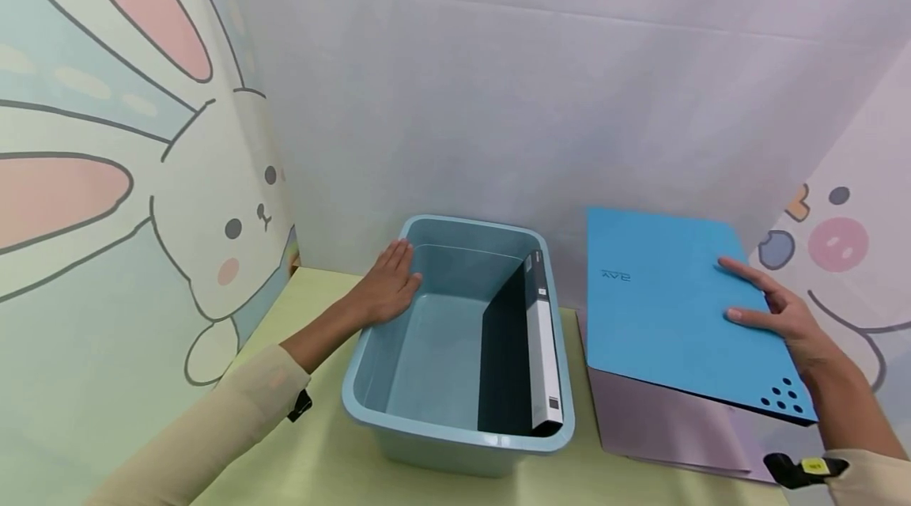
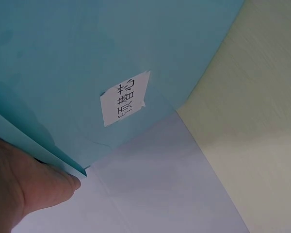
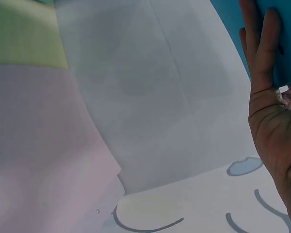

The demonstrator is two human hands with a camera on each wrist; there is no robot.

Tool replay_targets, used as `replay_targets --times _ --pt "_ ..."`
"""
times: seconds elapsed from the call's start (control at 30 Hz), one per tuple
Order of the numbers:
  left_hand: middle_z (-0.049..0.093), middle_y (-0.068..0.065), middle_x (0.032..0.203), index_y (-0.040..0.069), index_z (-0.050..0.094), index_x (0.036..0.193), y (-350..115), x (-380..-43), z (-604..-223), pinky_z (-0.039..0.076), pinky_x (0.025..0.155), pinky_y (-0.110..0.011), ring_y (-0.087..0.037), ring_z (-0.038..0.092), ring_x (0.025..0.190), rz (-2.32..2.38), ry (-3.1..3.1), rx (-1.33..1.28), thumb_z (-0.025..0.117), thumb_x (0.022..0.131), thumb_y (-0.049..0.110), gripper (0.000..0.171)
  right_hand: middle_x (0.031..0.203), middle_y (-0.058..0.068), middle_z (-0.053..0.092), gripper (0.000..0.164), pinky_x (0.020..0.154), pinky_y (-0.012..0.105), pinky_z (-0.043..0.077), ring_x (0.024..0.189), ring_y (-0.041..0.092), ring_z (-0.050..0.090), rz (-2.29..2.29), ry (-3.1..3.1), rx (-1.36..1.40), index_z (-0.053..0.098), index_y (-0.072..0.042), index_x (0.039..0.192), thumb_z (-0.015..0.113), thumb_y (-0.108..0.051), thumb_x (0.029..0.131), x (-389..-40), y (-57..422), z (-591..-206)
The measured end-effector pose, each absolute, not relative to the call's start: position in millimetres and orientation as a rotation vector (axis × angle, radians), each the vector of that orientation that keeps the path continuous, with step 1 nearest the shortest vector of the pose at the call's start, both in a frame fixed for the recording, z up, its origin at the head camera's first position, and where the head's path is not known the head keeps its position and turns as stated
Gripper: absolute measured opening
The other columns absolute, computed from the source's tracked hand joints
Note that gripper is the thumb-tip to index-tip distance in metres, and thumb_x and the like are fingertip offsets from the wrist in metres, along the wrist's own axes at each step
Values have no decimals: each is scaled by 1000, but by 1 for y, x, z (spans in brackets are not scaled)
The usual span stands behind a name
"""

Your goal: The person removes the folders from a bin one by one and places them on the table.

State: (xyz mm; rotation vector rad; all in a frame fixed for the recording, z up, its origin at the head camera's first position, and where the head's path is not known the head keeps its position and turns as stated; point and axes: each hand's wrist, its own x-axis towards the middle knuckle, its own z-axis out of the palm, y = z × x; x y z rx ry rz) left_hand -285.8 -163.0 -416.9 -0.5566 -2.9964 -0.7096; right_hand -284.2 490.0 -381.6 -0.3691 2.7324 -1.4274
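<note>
"Where is the blue folder [image 1: 669, 292] held?"
"At its right edge, by the right hand [image 1: 788, 324], over a lilac folder [image 1: 662, 419]; thumb and forefinger are spread across its face."
"And the left hand [image 1: 387, 288]?"
"It is rested on the rim of the bin [image 1: 455, 455], fingers straight, pressed together. A black-and-white file [image 1: 542, 348] is stood inside."

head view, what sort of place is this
Probably a small indoor booth or play corner: a cartoon rabbit on one side, a pale backdrop behind and a yellowish table under the bin.
</note>
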Motion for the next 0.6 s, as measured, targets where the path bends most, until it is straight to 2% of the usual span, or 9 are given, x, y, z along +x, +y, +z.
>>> replay_targets --times 0.2,0.33,0.43,0.6 --pt "7 -37 185 -19 13 172 -163 -285 -417 9 144 -65 -53 4 176 -715 -2998 -557 30 121 28 71 189 -20 -1 81 77 36 64 111 -6 52 -1452 2659 -354 18 -42 182 58 -19 116 -281 493 -391" --pt "7 -36 186 -18 13 172 -163 -285 -417 8 144 -65 -53 3 176 -733 -2992 -550 31 121 28 71 192 -10 -12 83 78 42 67 116 4 57 -1472 2596 -340 17 -43 182 60 -17 116 -279 492 -399" --pt "7 -36 186 -18 13 172 -163 -284 -416 8 144 -65 -53 2 176 -744 -2988 -547 32 121 28 71 192 -6 -12 84 80 43 68 120 6 54 -1469 2570 -326 18 -43 182 62 -16 115 -279 490 -407" --pt "6 -35 186 -18 12 173 -164 -285 -417 7 144 -65 -52 1 177 -742 -2995 -546 32 121 28 72 190 0 -4 87 85 44 70 119 -11 53 -1517 2457 -373 20 -37 182 62 -6 113 -280 484 -422"
